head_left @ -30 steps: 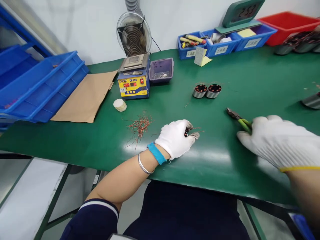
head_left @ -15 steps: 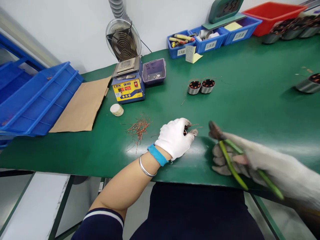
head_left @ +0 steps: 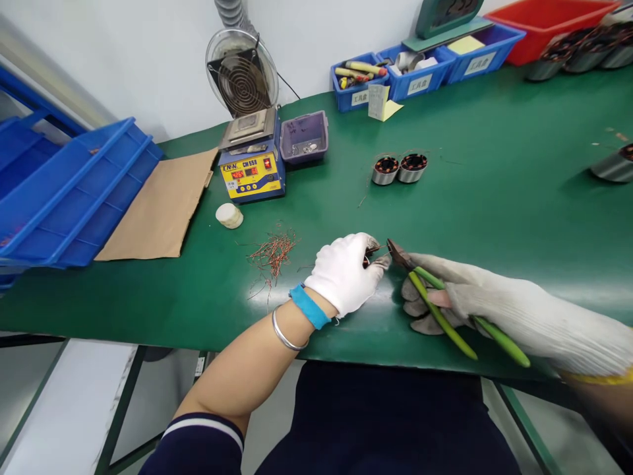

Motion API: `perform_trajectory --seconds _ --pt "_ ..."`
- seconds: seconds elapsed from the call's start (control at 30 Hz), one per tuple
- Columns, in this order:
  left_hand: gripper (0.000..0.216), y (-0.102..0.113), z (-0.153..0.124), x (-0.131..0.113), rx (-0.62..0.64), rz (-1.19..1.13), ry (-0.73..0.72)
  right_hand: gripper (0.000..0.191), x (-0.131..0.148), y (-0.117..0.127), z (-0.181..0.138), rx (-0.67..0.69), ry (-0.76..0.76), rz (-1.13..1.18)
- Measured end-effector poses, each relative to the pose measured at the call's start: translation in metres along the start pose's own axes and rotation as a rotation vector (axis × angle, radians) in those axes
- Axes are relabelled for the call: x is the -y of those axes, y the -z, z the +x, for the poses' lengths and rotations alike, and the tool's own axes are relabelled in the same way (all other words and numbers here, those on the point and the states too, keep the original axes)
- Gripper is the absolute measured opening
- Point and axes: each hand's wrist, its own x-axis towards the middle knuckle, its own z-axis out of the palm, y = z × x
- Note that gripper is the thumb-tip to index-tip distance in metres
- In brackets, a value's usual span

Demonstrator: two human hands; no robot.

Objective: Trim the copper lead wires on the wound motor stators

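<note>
Gloved left hand presses a small wound part to the green table. Gloved right hand grips green-handled cutters, tips just beside the left fingertips. Copper wire scraps lie left of the left hand.

A small dark coil part with thin copper wires sticking out sits under the left hand, while green-handled cutters in the right hand point their tip at those wires.

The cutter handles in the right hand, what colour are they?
Light green, seen in the head view: the cutters sit in the gloved right hand.
</note>
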Motion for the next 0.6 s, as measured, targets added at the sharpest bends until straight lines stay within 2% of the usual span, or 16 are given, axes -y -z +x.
perform_trajectory --seconds 0.13,0.33,0.47,0.6 --pt "0.027 0.0 0.0 0.0 0.004 -0.019 0.011 0.094 0.002 0.002 0.004 -0.024 -0.014 -0.045" --pt "0.025 0.001 0.0 -0.001 0.02 -0.008 -0.006 0.096 -0.004 0.01 0.007 0.064 0.057 -0.089" --pt "0.022 0.002 0.0 -0.001 0.026 0.002 -0.012 0.09 0.001 0.009 0.009 0.056 0.063 -0.171" --pt "0.023 0.004 0.0 -0.001 0.054 0.019 -0.014 0.082 0.008 0.005 0.01 0.091 0.044 -0.155"
